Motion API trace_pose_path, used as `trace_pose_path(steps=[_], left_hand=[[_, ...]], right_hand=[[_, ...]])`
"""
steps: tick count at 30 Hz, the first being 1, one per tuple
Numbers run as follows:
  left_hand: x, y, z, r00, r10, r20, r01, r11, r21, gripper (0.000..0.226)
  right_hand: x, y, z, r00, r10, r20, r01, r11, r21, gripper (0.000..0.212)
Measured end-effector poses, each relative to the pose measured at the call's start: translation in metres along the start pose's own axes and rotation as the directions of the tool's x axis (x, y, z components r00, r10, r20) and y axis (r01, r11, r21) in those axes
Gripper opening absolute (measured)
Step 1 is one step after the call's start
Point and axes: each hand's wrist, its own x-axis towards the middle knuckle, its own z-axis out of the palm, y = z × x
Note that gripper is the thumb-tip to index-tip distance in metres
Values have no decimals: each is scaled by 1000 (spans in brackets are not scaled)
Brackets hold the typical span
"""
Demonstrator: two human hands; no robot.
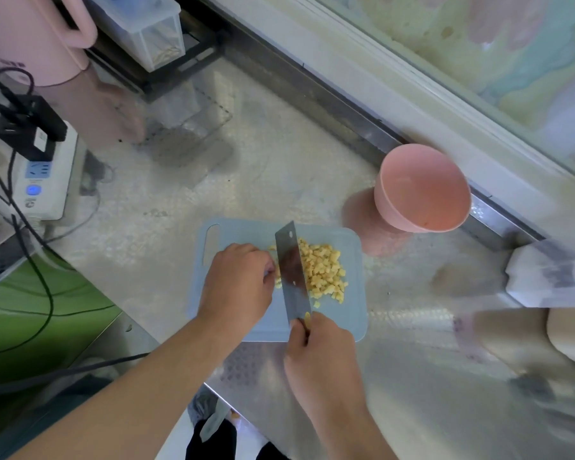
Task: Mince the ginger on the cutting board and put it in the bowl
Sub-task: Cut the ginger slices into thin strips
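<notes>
— What does the head camera show around the work?

— A metal counter (279, 167) with a blue cutting board (246, 327) near its front edge. A pink bowl (422, 190) stands well apart from the board, up and to the right, against the metal back rail. At far left lies a white power strip (44, 180) with black plugs and cables trailing off the counter. A pink jug (30, 34) and a clear plastic box (146, 31) sit at the top left. A white object (545, 277) at the right edge is too blurred to name.

— And the ginger?

— Diced yellow ginger (322, 270) is heaped on the board, to the right of the cleaver (292, 277). A few pieces show left of the blade too.

— The hands?

— The right hand (319, 353) is curled round the cleaver's handle, which it covers almost wholly; only a yellow bit peeks out. The left hand (236, 283) rests on the board with fingers bent toward the blade. It seems to be pinching ginger there, but the knuckles hide the fingertips, so I can't tell.

— Anything cut off?

— The blade screens part of the heap, and both forearms run out of the bottom of the frame.
</notes>
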Motion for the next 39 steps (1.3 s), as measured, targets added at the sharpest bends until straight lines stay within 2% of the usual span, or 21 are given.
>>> trace_pose_path(steps=[4, 7, 13, 18, 21, 23, 25, 28, 31, 34, 39], left_hand=[[5, 16, 6, 995, -4, 101, 11, 998, -63, 15], [0, 14, -5, 998, -36, 53, 38, 998, -47, 10], [-5, 18, -14, 980, -73, 184, 41, 984, 175, 14], [2, 25, -2, 975, -22, 221, 19, 1000, 14, 16], [1, 24, -7, 993, -41, 108, 50, 996, -79, 11], [3, 16, -15, 992, -124, -14, 123, 990, -62, 14], [8, 5, -21, 972, -223, -69, 220, 974, -45, 24], [15, -8, -25, 964, -263, -43, 262, 964, -33, 30], [13, -16, -24, 970, -245, 10, 245, 970, -7, 31], [10, -21, -22, 977, -214, -2, 214, 977, 18, 30], [9, -27, -21, 983, -180, -43, 180, 984, -6, 27]], right_hand=[[4, 13, -17, 999, 26, -35, -23, 998, 61, 37], [6, 21, -25, 998, 44, -34, -41, 995, 91, 37], [4, 27, -26, 999, 35, 1, -35, 988, 153, 38], [6, 32, -30, 999, 23, -22, -20, 991, 131, 38], [9, 32, -36, 999, 30, -26, -27, 992, 126, 38], [10, 29, -37, 1000, 30, -8, -29, 993, 116, 37], [11, 20, -33, 1000, 13, 26, -16, 995, 102, 35], [14, 2, -16, 996, -13, 89, 0, 990, 144, 33], [21, -14, 5, 990, -8, 143, -11, 991, 134, 33], [24, -16, 18, 982, 30, 186, -56, 988, 140, 34], [15, -3, 4, 991, 88, 96, -100, 987, 125, 35]])
